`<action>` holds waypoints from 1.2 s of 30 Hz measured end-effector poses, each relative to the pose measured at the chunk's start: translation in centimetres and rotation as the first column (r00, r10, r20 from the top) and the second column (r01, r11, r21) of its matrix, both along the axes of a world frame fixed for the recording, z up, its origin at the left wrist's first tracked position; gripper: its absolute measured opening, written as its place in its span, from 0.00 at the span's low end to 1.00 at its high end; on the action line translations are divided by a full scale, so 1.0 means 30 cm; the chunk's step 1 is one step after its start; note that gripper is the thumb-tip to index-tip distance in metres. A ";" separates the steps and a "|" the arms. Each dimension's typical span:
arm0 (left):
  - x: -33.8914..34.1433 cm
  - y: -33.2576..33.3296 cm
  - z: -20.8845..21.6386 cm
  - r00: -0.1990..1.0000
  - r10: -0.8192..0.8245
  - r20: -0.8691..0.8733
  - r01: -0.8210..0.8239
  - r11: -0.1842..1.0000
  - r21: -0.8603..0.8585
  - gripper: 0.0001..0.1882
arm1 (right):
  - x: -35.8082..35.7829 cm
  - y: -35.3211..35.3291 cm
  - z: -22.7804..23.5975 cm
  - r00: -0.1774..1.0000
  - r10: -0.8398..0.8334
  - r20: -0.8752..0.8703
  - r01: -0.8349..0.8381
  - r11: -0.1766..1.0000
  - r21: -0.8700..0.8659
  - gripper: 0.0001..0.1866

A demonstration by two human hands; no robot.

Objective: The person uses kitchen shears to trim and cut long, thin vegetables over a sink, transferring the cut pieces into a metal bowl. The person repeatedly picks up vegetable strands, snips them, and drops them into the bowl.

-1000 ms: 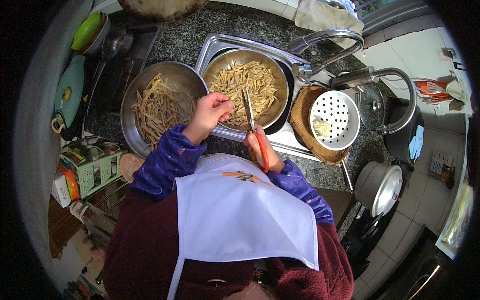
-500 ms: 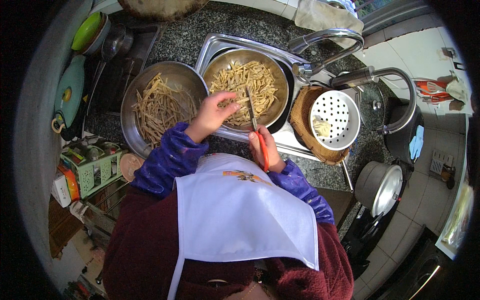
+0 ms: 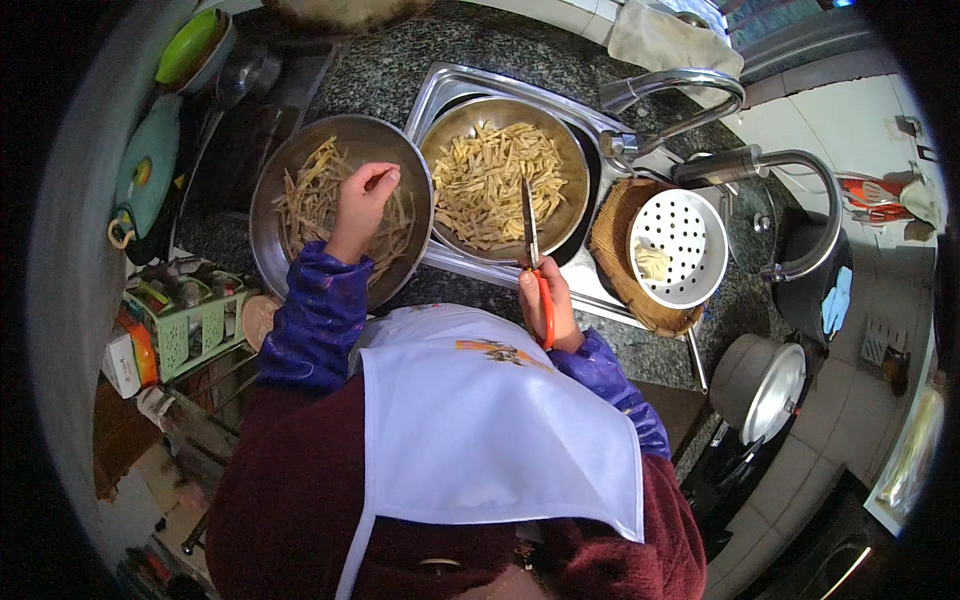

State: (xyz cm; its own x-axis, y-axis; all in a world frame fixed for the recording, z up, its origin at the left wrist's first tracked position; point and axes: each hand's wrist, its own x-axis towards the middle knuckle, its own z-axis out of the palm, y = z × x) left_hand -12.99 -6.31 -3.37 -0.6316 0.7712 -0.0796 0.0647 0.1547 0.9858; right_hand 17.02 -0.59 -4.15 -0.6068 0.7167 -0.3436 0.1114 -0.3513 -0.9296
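Red-handled scissors (image 3: 532, 240) sit in the right hand (image 3: 563, 308), fingers wrapped round the grips, blades toward twelve o'clock so the tips hang over short strips (image 3: 490, 170) in a steel bowl (image 3: 575, 195), which the sink (image 3: 440, 82) probably steadies. At ten o'clock the left hand (image 3: 360, 208), fingers loosely curled, hovers over a second bowl (image 3: 388, 146) of longer strips (image 3: 303, 215), set within easy reach; I cannot tell whether it closes on anything. At two o'clock a white colander (image 3: 700, 275) rests on a woven basket (image 3: 610, 238).
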 end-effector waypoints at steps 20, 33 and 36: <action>0.010 -0.075 -0.087 0.818 -0.300 -0.490 -0.089 0.776 -0.624 0.15 | -0.012 0.003 0.097 0.995 0.051 0.081 -0.049 0.998 -0.029 0.21; 0.074 -0.009 0.109 0.981 -0.196 -0.010 0.193 0.974 -0.121 0.10 | -0.048 0.016 0.114 0.922 0.382 0.069 -0.384 0.923 0.013 0.21; 0.136 0.008 0.149 0.943 -0.260 0.210 0.273 0.961 -0.036 0.11 | -0.066 0.028 0.101 0.876 0.465 0.127 -0.479 0.871 0.110 0.22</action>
